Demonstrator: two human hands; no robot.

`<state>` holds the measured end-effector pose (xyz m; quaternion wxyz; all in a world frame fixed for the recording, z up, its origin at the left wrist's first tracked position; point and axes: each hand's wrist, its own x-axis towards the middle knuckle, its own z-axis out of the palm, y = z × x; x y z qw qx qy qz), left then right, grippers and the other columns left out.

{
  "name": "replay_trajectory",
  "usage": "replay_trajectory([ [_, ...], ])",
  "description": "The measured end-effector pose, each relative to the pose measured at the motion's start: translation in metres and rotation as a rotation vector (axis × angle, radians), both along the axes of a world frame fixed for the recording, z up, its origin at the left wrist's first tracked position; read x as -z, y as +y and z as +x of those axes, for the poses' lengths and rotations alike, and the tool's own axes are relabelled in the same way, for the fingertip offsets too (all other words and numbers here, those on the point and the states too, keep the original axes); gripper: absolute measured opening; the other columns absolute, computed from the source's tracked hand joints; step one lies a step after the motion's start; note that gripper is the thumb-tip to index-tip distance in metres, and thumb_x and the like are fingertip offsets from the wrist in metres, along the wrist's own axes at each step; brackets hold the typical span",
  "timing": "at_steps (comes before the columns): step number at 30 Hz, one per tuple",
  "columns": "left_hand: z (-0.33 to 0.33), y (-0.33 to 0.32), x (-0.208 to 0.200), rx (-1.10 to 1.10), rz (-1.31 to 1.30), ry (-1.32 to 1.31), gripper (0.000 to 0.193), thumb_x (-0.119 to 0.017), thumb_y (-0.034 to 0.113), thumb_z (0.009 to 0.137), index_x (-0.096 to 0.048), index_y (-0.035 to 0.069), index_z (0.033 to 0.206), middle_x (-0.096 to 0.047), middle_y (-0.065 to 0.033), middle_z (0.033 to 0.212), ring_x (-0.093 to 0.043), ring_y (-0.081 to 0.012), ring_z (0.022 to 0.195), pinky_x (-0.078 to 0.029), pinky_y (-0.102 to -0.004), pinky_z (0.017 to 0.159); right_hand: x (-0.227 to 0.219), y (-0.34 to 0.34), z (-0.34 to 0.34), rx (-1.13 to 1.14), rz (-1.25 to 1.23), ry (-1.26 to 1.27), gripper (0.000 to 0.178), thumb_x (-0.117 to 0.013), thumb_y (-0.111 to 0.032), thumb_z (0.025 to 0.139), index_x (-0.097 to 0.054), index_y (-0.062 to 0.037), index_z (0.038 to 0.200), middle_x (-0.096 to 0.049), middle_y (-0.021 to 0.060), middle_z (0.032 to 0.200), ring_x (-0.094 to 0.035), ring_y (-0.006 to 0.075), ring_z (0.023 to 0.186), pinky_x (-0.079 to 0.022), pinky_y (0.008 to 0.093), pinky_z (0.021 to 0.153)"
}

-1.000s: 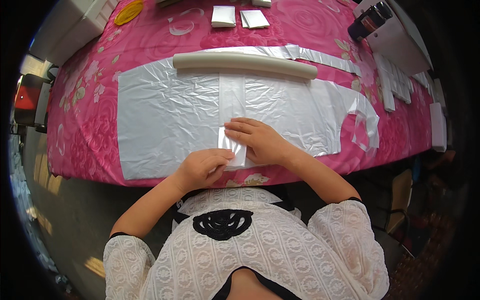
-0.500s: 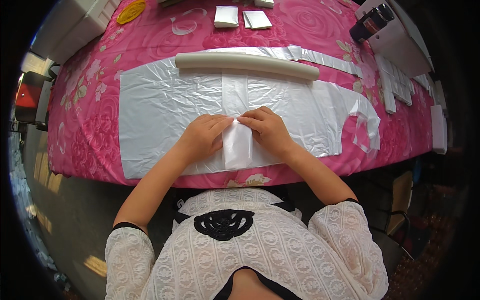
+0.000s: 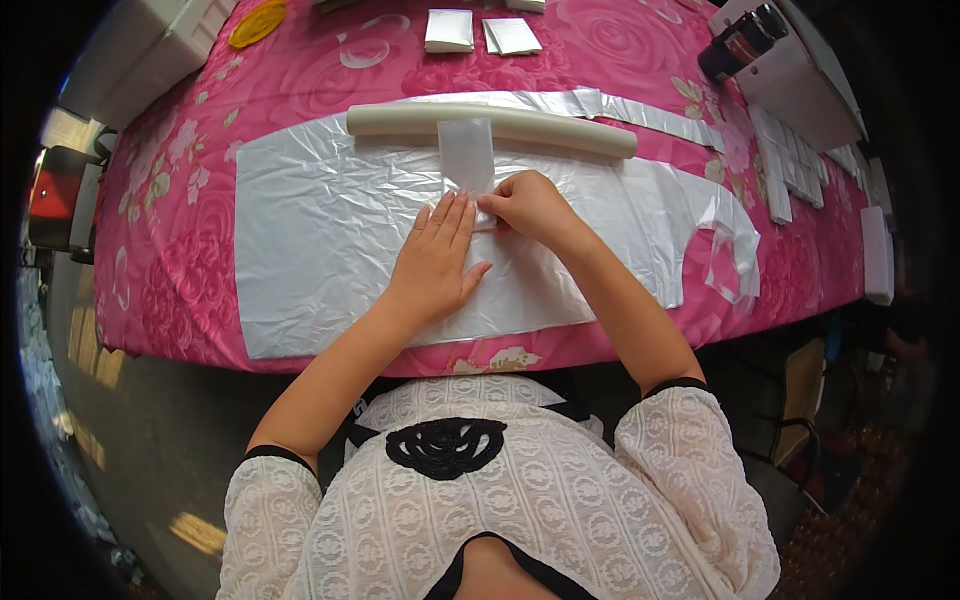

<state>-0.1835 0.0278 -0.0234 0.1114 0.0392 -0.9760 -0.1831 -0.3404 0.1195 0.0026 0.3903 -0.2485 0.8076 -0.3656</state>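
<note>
A pale, shiny plastic sheet [image 3: 330, 240] shaped like an apron, with a looped end at the right, lies flat over the table's near half. On it is a narrow folded strip of plastic film [image 3: 466, 155], whose upper end lies over a cream tube [image 3: 560, 132]. My left hand [image 3: 435, 250] rests flat, its fingers stretched out and their tips on the lower part of the strip. Thumb and fingers of my right hand [image 3: 525, 208] pinch the strip's lower right edge; part of the fold is hidden under my hands.
Small folded plastic packets [image 3: 449, 31] lie at the far side of the pink floral tablecloth [image 3: 190, 240]. At the far right are a dark bottle [image 3: 742, 45], a white box [image 3: 800, 85] and several folded plastic strips [image 3: 785, 165]. A yellow ring-shaped item [image 3: 258, 23] lies far left by white foam boxes [image 3: 150, 60].
The strip's loose end has gone from pointing toward me to lying away from me, over the tube. My left hand has flattened onto it; my right hand has moved slightly farther away.
</note>
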Motion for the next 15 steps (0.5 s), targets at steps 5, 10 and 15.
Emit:
replay_trajectory([
  [5, 0.006, 0.005, 0.004, -0.035, -0.061, -0.117, 0.073, -0.051, 0.038, 0.082, -0.022, -0.003, 0.136, -0.019, -0.0179, 0.144, -0.018, -0.0288, 0.134, -0.014, -0.0426, 0.108, 0.005, 0.014, 0.029, 0.005, -0.114, 0.713, 0.040, -0.070, -0.023, 0.071, -0.058, 0.0000, 0.102, -0.060, 0.0139, 0.091, -0.059, 0.0221, 0.087, -0.047, 0.0330, 0.076],
  [10, 0.005, 0.002, 0.001, -0.025, -0.038, -0.047, 0.062, -0.054, 0.028, 0.082, -0.032, -0.003, 0.131, -0.029, -0.0183, 0.139, -0.027, -0.0299, 0.130, -0.021, -0.0410, 0.106, 0.021, 0.023, 0.011, -0.390, -0.347, 1.135, 0.055, -0.069, -0.023, 0.072, -0.050, -0.0046, 0.119, -0.050, 0.0120, 0.121, -0.043, 0.0266, 0.117, -0.035, 0.0367, 0.098],
  [15, -0.001, -0.019, -0.002, 0.055, 0.025, 0.209, 0.033, -0.061, 0.009, 0.075, -0.055, -0.002, 0.106, -0.054, -0.0157, 0.114, -0.052, -0.0296, 0.106, -0.042, -0.0364, 0.091, 0.015, 0.015, -0.012, -0.662, -0.309, 0.925, 0.049, -0.064, -0.019, 0.076, -0.050, -0.0048, 0.120, -0.046, 0.0099, 0.129, -0.041, 0.0262, 0.121, -0.033, 0.0355, 0.102],
])
